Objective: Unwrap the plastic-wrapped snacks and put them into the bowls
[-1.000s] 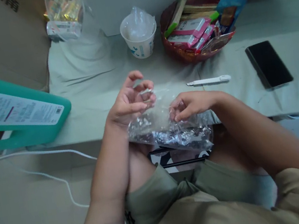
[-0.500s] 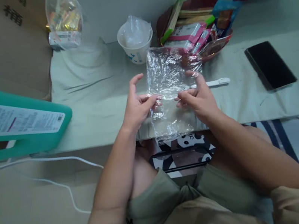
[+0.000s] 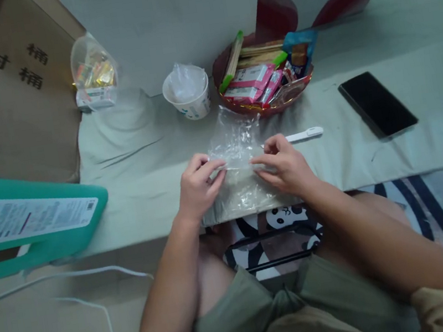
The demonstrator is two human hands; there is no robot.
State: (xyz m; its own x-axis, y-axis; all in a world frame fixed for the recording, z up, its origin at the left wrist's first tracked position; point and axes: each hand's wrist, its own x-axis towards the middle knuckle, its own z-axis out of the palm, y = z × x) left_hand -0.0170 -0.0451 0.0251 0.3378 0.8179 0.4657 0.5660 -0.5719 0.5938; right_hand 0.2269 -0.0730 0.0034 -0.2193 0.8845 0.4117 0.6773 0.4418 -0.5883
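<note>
A crinkled clear plastic bag [image 3: 237, 135] lies between my hands at the near edge of the cloth-covered table, part of it spread toward the far side. My left hand [image 3: 199, 185] pinches its left side between thumb and fingers. On the right side, my right hand [image 3: 282, 164] pinches it the same way. Just beyond my right hand lies a slim white tool [image 3: 304, 135], perhaps a craft knife; its left end is hidden behind the fingers.
Behind the bag stand a paper cup [image 3: 189, 95] with plastic in it and a red basket [image 3: 246, 107] of packets and sticks. A black phone [image 3: 378, 104] lies right. At left are a green container [image 3: 67, 227], a cardboard box [image 3: 17, 125] and a clear tub [image 3: 92, 68].
The plastic bag has come down from a raised position to the tabletop, and my fingers have curled in closer on its sides. The camera view has shifted.
</note>
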